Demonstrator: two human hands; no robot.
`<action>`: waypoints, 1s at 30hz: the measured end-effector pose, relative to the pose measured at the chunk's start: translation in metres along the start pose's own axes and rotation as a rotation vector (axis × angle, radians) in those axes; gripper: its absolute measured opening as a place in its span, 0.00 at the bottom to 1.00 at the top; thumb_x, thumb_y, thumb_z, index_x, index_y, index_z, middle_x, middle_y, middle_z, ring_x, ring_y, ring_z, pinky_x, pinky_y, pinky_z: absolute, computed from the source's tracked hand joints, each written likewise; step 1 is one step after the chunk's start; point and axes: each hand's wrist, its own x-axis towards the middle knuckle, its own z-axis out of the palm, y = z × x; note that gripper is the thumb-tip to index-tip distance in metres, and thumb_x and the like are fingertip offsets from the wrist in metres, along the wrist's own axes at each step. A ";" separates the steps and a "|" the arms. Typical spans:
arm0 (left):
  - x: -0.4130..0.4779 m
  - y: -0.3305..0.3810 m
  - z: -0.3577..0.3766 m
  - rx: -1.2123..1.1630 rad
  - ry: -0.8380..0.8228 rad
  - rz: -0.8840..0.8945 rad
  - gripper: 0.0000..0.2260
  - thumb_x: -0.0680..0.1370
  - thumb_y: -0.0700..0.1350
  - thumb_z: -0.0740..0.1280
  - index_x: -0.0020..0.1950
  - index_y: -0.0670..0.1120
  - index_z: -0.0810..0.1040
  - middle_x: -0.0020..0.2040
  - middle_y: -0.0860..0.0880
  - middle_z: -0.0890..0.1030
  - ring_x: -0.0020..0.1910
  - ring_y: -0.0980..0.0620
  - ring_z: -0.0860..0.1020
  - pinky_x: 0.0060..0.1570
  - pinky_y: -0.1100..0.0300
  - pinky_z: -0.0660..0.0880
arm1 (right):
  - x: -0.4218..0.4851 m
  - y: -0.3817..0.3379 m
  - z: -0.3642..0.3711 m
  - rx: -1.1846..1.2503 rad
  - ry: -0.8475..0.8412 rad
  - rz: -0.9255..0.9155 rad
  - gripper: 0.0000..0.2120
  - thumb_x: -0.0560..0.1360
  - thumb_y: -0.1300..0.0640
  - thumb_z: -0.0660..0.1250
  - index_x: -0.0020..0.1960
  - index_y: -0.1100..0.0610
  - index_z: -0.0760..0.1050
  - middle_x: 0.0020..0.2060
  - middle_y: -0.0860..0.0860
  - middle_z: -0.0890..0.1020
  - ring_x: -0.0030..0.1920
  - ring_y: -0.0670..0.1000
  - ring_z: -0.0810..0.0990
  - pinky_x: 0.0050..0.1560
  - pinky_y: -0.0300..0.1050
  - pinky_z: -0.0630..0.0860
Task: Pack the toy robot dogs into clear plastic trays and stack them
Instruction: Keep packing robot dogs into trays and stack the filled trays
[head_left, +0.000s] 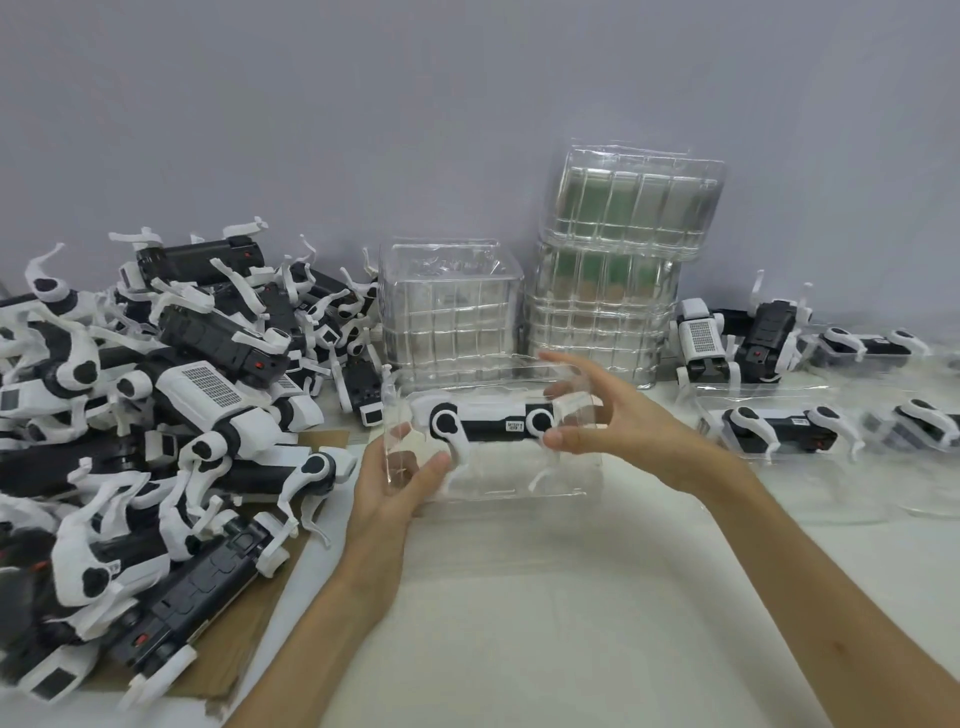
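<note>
Left grip (402, 480) clamped on clear tray (519, 483) end, right grip (618, 415) fingers apart at far end, toy robot dog (491, 423) lying inside over worktop (519, 597); best press dog flat, then stack with packed trays (779, 431).

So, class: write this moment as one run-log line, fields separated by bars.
step: packing | left hand: gripping tray end | right hand: open, fingers at tray | toy dog: inside tray | loose dogs: left | empty trays: behind
</note>
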 end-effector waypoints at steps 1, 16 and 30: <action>0.000 -0.001 0.001 0.050 0.007 0.019 0.32 0.59 0.59 0.79 0.61 0.60 0.76 0.48 0.50 0.74 0.48 0.56 0.77 0.55 0.57 0.72 | 0.001 0.001 0.001 -0.001 0.046 -0.013 0.39 0.63 0.44 0.80 0.69 0.31 0.68 0.62 0.48 0.75 0.47 0.47 0.79 0.61 0.48 0.79; 0.003 0.005 0.002 0.149 0.143 0.026 0.43 0.57 0.50 0.84 0.69 0.52 0.70 0.55 0.48 0.74 0.51 0.42 0.78 0.49 0.56 0.79 | 0.009 0.000 0.021 0.010 0.143 -0.027 0.32 0.60 0.36 0.76 0.59 0.21 0.66 0.59 0.42 0.77 0.41 0.38 0.76 0.50 0.39 0.74; -0.002 0.006 0.001 0.129 0.096 0.075 0.19 0.72 0.58 0.68 0.61 0.55 0.79 0.59 0.61 0.81 0.63 0.58 0.77 0.65 0.56 0.71 | 0.008 -0.003 0.010 0.049 0.119 0.349 0.24 0.71 0.44 0.74 0.65 0.42 0.74 0.56 0.44 0.82 0.47 0.49 0.80 0.47 0.47 0.75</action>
